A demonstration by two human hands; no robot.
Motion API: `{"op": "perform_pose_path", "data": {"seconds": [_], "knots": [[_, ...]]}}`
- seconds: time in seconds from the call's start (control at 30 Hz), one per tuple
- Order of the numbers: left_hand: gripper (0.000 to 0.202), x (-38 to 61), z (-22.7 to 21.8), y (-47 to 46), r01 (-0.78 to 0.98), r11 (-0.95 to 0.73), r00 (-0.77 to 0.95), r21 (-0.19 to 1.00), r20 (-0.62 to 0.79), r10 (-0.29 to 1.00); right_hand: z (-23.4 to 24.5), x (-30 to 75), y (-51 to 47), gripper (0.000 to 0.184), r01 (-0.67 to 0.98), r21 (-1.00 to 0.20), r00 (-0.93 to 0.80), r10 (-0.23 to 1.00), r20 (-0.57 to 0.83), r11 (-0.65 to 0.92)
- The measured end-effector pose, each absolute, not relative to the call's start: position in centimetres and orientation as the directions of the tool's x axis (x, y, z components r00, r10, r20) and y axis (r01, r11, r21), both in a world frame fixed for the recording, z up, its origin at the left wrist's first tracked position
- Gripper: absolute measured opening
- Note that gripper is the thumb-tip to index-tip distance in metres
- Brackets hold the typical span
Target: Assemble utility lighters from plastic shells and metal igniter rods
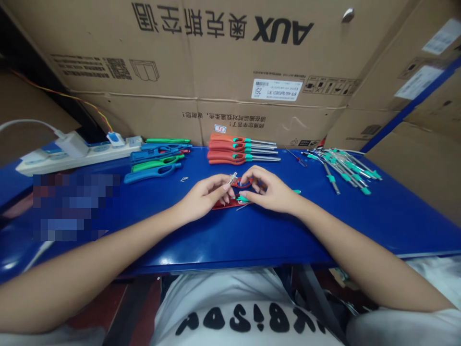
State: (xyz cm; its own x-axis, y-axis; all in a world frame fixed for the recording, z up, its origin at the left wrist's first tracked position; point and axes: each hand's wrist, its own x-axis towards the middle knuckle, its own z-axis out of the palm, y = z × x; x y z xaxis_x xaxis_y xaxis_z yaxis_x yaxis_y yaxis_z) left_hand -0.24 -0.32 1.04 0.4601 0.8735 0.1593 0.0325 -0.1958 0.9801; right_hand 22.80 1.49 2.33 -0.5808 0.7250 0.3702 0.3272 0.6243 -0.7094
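Note:
My left hand [205, 197] and my right hand [269, 191] meet at the middle of the blue table [360, 216]. Both are closed on a red lighter handle [240, 184] with a teal trigger part [243, 198]. The left fingers pinch a small metal piece [233, 176] at the handle's top. Another red shell [225, 204] lies flat under the hands. A thin metal rod pokes out below my right hand.
Finished orange-red lighters [237, 150] lie in a row behind the hands. Blue and green lighters [158, 158] lie to the left. Several metal tubes with teal fittings [342, 168] are piled at the right. A white power strip [72, 154] sits far left. Cardboard boxes [230, 62] wall the back.

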Motion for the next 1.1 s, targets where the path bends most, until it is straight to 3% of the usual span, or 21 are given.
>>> {"op": "perform_pose_path", "data": {"seconds": [0.1,0.23,0.6,0.83,1.1], "knots": [[0.039,-0.2,1.3,-0.2,-0.029,-0.101,0.441,0.995,0.103,0.892,2.5,23.4,1.5,0.017,0.339,-0.632,-0.746,0.608,0.272,0.697],[0.040,-0.1,1.5,-0.2,-0.097,-0.001,0.458,0.995,0.046,0.888,2.3,23.6,1.6,0.013,0.358,-0.556,-0.807,0.548,0.220,0.750],[0.045,0.1,1.1,-0.3,-0.043,-0.069,0.392,0.997,0.081,0.917,2.0,23.2,1.9,0.008,0.289,-0.604,-0.787,0.544,0.292,0.743],[0.040,-0.4,0.9,0.2,0.149,-0.177,0.417,0.973,0.100,0.904,1.7,22.9,1.6,0.023,0.298,-0.884,-0.642,0.761,0.093,0.360],[0.051,-0.3,1.3,0.2,0.214,-0.169,0.378,0.962,0.078,0.922,1.1,22.7,2.1,0.035,0.204,-0.942,-0.607,0.790,0.092,0.267]]}}
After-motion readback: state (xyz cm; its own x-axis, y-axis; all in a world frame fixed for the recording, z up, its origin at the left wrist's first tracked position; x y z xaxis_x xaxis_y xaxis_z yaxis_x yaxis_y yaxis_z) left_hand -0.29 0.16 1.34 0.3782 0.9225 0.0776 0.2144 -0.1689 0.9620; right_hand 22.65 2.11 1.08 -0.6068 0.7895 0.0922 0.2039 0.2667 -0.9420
